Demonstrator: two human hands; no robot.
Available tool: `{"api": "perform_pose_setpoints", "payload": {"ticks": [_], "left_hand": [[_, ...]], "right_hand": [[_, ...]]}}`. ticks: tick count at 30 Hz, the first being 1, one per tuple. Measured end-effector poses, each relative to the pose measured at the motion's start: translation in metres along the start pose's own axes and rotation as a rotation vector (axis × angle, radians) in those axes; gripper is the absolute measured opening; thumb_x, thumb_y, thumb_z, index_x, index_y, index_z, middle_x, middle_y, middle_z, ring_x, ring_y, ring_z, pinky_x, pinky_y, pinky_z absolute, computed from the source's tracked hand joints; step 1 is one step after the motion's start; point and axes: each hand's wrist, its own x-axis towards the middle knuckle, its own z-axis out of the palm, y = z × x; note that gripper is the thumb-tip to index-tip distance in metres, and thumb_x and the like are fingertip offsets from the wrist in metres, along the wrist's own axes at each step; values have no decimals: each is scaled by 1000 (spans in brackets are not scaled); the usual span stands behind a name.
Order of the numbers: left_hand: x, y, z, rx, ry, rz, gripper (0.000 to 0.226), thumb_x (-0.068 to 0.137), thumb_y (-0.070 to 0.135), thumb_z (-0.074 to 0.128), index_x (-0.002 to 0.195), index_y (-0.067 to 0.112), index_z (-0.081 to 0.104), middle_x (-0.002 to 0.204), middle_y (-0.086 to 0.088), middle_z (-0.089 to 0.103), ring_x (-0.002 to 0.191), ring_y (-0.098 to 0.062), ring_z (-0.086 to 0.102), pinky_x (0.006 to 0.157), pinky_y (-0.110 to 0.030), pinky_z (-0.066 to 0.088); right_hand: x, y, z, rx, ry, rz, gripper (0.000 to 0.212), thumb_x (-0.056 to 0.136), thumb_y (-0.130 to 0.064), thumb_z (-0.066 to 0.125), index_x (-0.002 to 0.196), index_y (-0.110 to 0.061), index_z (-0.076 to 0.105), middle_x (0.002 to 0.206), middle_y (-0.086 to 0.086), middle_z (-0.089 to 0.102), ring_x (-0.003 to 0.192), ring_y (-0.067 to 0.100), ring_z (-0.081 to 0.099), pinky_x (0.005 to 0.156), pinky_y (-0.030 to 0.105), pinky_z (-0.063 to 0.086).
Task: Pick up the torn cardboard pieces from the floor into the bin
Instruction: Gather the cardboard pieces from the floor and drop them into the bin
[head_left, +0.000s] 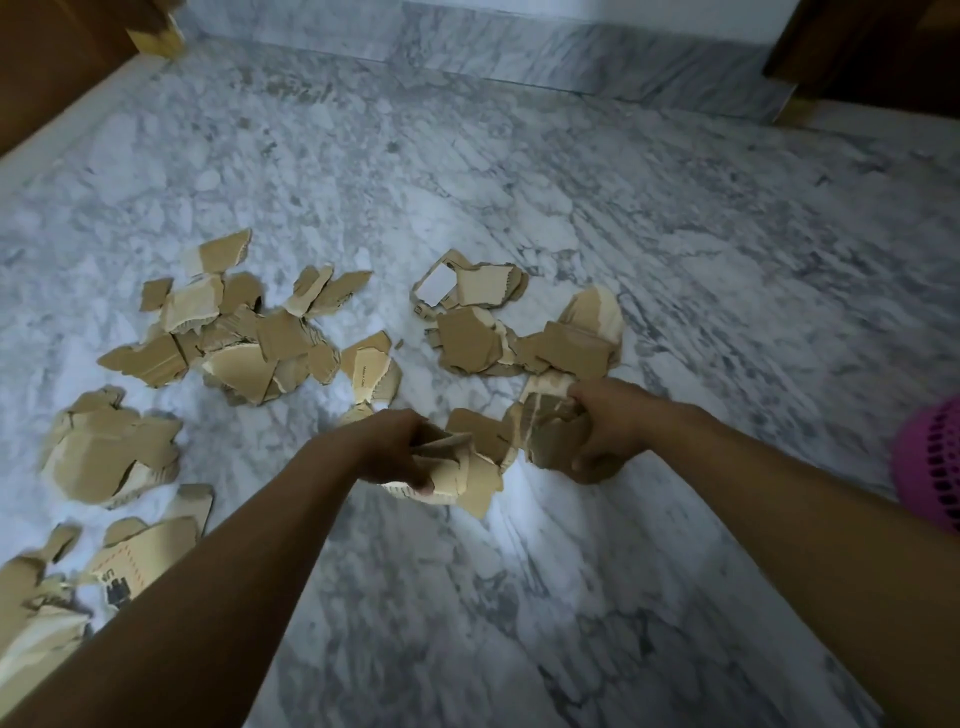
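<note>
Cardboard pieces (470, 470) in both hands (392, 447) (610, 431) — piles (111, 449) left, pink bin (930, 462) right.

Tan cardboard pieces (244, 338), grey-veined marble floor (519, 182), pink bin (930, 462).

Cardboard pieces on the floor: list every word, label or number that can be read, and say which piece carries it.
"Made in China": small, only just legible, on the cardboard scrap beyond the left hand.
Black print on the lower-left scrap: too blurred to read.
White patch on the far scrap: no text shows.
Nothing else is readable.
</note>
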Motion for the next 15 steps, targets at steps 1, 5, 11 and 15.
{"api": "perform_pose_setpoints", "payload": {"ticks": [1, 5, 11, 15], "left_hand": [[4, 7, 0, 32, 1, 10, 58, 77, 22, 78, 132, 27, 61, 121, 2, 64, 103, -14, 56, 88, -28, 43], [26, 37, 21, 262, 72, -3, 73, 77, 30, 79, 142, 25, 46, 155, -2, 20, 138, -29, 30, 110, -45, 37], [43, 34, 35, 439, 191, 49, 67, 79, 45, 75, 136, 30, 44, 149, 0, 34, 136, -29, 30, 106, -48, 36], [42, 25, 46, 185, 203, 82, 46, 77, 30, 80, 104, 26, 43, 123, -1, 59, 112, -25, 53, 87, -36, 47]], "right_hand": [[2, -5, -1, -24, -14, -22, 57, 63, -38, 92, 100, -28, 49, 107, -3, 56, 98, 20, 57, 78, 33, 48], [6, -19, 17, -128, -24, -139, 50, 64, -35, 88, 100, -26, 54, 110, -1, 57, 102, 23, 58, 78, 35, 49], [-3, -4, 42, -64, 20, -147, 47, 68, -37, 82, 95, -34, 43, 107, 2, 64, 100, 25, 62, 70, 30, 43], [-12, 1, 43, -35, -33, -120, 49, 70, -31, 83, 99, -31, 44, 115, 3, 63, 104, 24, 60, 73, 27, 37]]}}
